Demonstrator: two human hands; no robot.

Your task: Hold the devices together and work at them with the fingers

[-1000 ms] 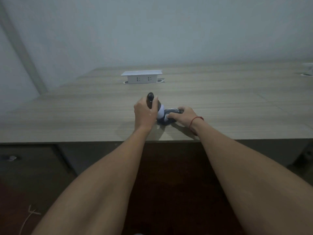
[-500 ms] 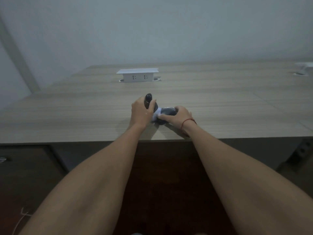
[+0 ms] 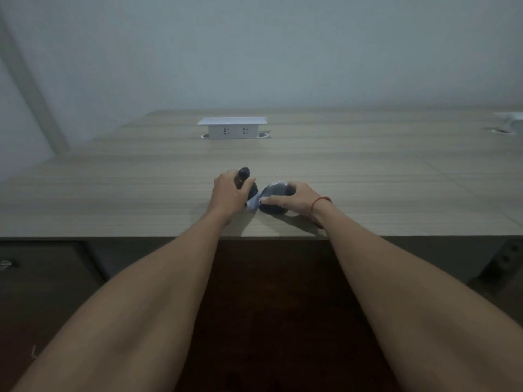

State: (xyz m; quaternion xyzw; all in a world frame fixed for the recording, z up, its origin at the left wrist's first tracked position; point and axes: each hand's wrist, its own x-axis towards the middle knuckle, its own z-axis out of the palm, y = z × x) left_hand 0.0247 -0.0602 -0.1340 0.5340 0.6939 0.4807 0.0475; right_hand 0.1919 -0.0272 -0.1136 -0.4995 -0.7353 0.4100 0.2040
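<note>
- Left hand (image 3: 229, 195): fingers wrapped round a dark bottle (image 3: 245, 181), held upright near the front edge of the wooden table (image 3: 368, 176).
- Right hand (image 3: 294, 197): fingers curled over a dark rounded object (image 3: 274, 193) resting on the table; its identity is unclear in the dim view.
- A pale cloth or tissue (image 3: 253, 204) sits between bottle and object, touching both.
- White socket box (image 3: 232, 128): well behind the hands.
- Red cord (image 3: 319, 203): on the right wrist.
</note>
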